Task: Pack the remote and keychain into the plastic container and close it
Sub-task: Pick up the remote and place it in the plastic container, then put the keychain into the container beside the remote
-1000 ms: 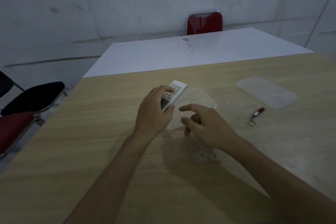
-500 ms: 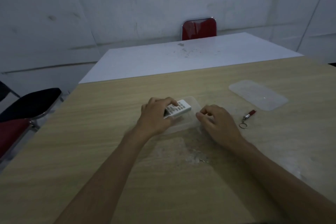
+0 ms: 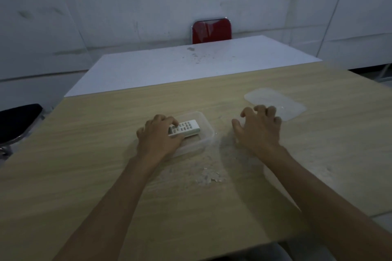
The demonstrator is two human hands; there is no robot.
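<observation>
A white remote (image 3: 187,128) lies inside the clear plastic container (image 3: 207,141) at the middle of the wooden table (image 3: 95,165). My left hand (image 3: 158,136) still grips the remote's near end, with fingers on its buttons. To the right of the container my right hand (image 3: 257,131) hovers low over the table, palm down with fingers spread and curled. The keychain is not visible; it is hidden under that hand. The clear lid (image 3: 285,101) lies flat just beyond my right fingertips.
A chipped, flaky patch (image 3: 209,177) marks the tabletop in front of the container. A white table (image 3: 191,65) adjoins the far edge, with a red chair (image 3: 211,30) behind it. A black chair seat (image 3: 18,121) stands at the left.
My left hand lowered the remote into the container. My right hand left the container's side and moved right, over the spot where the keychain lay.
</observation>
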